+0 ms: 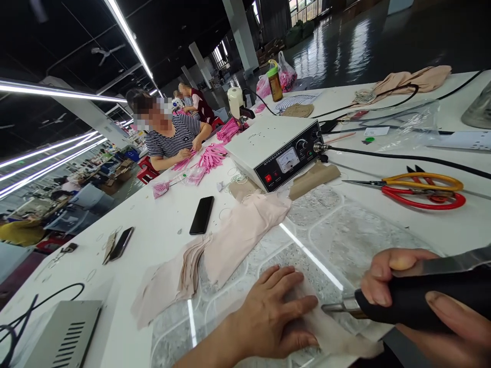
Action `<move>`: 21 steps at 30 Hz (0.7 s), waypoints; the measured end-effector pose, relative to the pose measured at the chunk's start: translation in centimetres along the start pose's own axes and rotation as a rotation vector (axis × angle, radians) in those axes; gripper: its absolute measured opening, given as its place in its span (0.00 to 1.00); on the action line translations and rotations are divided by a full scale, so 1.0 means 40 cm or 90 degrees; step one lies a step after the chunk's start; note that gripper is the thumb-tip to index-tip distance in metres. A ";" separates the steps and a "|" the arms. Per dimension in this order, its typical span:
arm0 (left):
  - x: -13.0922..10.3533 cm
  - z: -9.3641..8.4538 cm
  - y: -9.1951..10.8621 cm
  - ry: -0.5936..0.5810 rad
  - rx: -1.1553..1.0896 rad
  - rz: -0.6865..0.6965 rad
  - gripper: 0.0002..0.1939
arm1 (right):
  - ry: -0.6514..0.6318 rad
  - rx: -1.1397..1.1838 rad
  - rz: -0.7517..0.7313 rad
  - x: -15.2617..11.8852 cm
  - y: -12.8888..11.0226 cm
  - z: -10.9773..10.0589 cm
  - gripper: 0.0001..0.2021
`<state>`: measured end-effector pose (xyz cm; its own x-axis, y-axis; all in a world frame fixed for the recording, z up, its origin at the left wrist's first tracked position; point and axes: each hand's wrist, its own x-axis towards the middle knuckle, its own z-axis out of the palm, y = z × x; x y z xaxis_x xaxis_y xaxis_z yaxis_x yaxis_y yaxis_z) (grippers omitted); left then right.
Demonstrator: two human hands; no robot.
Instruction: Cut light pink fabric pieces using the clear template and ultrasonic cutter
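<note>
My left hand lies with fingers stretched out over a pale beige fabric piece, pressing it onto a clear-covered, marble-patterned mat. From the right, my right hand wraps round a black handheld tool with a narrow metal tip. That tip meets the fabric just beside my left fingers; whether it cuts or only touches the cloth I cannot tell. A metal strip runs along the top of the tool. Beyond my left hand lie a loose beige fabric piece and a layered fabric stack.
A control box with a dial and cable stands behind the mat. Red-and-yellow-handled scissors lie to the right. Two phones, one black phone nearer, rest on the white table. Across it a co-worker handles pink strips. A grey vented box is front left.
</note>
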<state>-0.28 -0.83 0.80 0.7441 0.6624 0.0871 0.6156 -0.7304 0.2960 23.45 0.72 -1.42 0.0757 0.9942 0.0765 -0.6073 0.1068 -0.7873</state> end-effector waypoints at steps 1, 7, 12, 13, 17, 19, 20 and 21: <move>-0.002 0.005 -0.001 0.012 0.002 0.000 0.26 | 0.001 -0.005 0.001 -0.003 0.005 -0.010 0.12; -0.006 0.015 -0.001 0.015 0.009 -0.003 0.27 | 0.037 -0.023 0.001 0.008 0.013 -0.030 0.17; -0.007 0.016 0.000 0.014 0.016 -0.004 0.27 | 0.013 -0.034 -0.004 0.027 0.021 -0.037 0.19; -0.007 0.017 0.000 0.014 0.018 -0.004 0.27 | 0.009 -0.037 -0.006 0.028 0.022 -0.036 0.19; -0.007 0.018 -0.001 0.009 0.027 -0.004 0.27 | 0.002 -0.047 -0.015 0.020 0.023 -0.019 0.18; -0.007 0.017 -0.001 0.006 0.029 -0.004 0.28 | 0.002 -0.058 -0.032 0.014 0.021 -0.004 0.15; -0.007 0.017 -0.001 0.006 0.028 -0.004 0.28 | 0.001 -0.065 -0.047 0.012 0.019 0.004 0.13; -0.007 0.017 -0.001 0.006 0.026 -0.006 0.28 | -0.005 -0.072 -0.066 0.011 0.016 0.013 0.11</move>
<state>-0.32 -1.10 0.12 0.7357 0.6708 0.0935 0.6328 -0.7300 0.2582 22.66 1.22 -1.58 0.1266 0.9781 0.1654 -0.5030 0.2070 -0.8391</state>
